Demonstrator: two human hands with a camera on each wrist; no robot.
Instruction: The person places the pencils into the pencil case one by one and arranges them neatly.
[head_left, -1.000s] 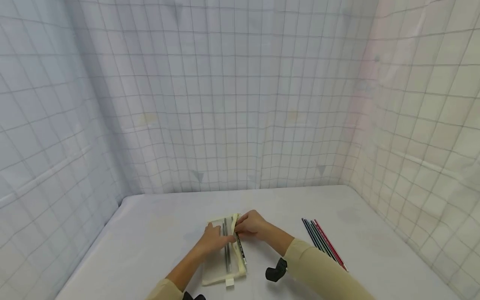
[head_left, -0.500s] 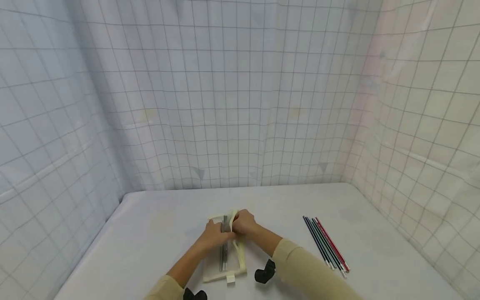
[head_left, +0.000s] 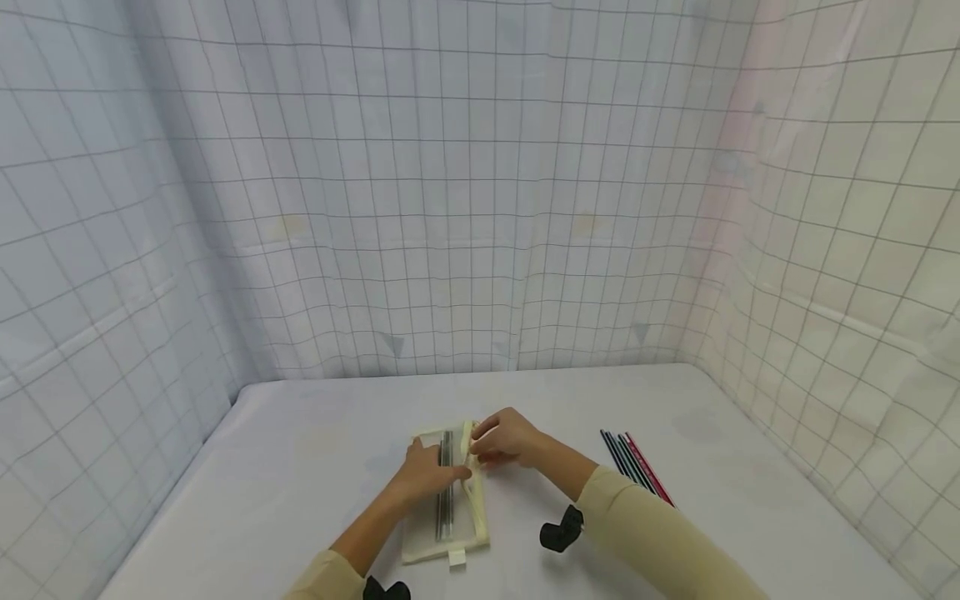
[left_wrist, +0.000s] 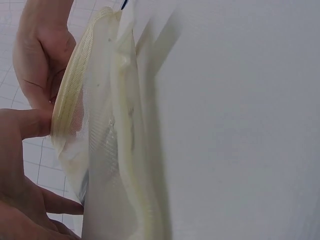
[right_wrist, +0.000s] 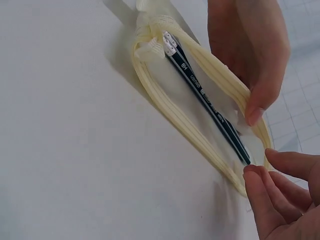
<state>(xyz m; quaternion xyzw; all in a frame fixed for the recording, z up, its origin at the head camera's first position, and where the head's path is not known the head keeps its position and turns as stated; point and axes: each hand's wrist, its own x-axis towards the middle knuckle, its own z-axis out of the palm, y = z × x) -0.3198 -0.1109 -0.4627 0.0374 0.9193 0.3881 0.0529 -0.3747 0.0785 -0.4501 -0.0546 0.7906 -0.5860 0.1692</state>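
Observation:
In the head view a mesh pencil case (head_left: 420, 542) with cream edging lies on the table, its zip side turned up. Dark pencils (head_left: 446, 508) show through the mesh. The right wrist view looks into the zip opening, where dark green pencils (right_wrist: 200, 95) with white ends and HB lettering lie lengthwise. My left hand (head_left: 423, 473) holds the case, thumb on the zip edge and fingers over the mesh. My right hand (head_left: 510, 439) is at the far end of the opening, thumb and fingers apart, fingertips close to a pencil's end; contact cannot be told.
On the table's right lie several loose pencils (head_left: 630, 458), dark ones and a red one, partly behind the right sleeve (head_left: 652, 533). A white fabric tab (head_left: 457, 558) sticks out of the case's near end. Gridded white curtains (head_left: 465, 208) enclose the table.
A pencil at the case's right edge has gone inside. My right hand reached in at the opening, then drew back to the right with its fingers spreading. My left hand stays on the case.

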